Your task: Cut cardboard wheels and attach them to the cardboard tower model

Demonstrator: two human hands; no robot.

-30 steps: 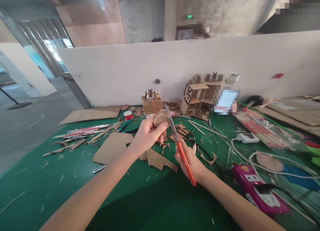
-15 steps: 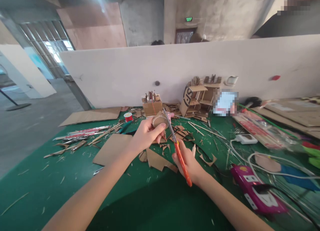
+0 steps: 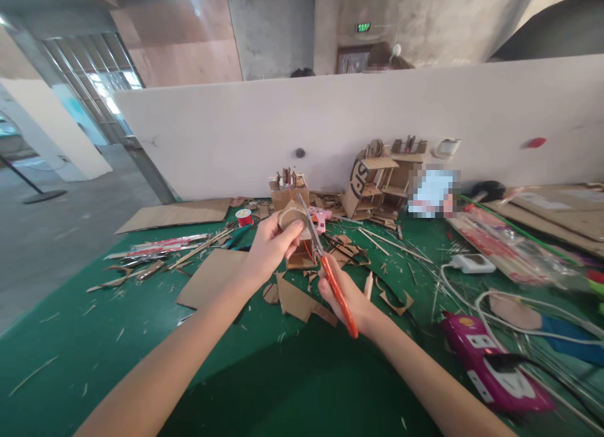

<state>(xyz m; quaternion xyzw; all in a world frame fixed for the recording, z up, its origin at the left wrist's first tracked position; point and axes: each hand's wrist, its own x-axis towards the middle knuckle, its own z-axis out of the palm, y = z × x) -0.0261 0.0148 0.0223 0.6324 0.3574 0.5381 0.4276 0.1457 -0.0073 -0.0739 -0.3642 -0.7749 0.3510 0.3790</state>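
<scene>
My left hand (image 3: 271, 245) pinches a small rounded cardboard piece (image 3: 291, 216) above the table. In my right hand (image 3: 342, 289) is a pair of scissors (image 3: 336, 286) with orange-red handles, its blades pointing up and away along the right edge of the cardboard piece. Whether the blades grip the cardboard is hard to make out. Behind the hands stands a small cardboard box (image 3: 282, 196) with upright pieces on top. A pink glue gun (image 3: 321, 218) lies just beyond the blades. Under the hands rests an angular cardboard offcut (image 3: 296, 298).
Cardboard shelves (image 3: 372, 185) stand against the white partition (image 3: 226, 141). A red spool (image 3: 244, 218) and a flat cardboard sheet (image 3: 207, 276) are to the left. On the right lie a magenta power strip (image 3: 495, 361), white cables and a white adapter (image 3: 473, 263). Scraps and thin sticks litter the green table.
Both hands have shifted slightly left and up with the cardboard piece and the scissors. The blades remain beside the piece's right edge. The camera view has tilted a little.
</scene>
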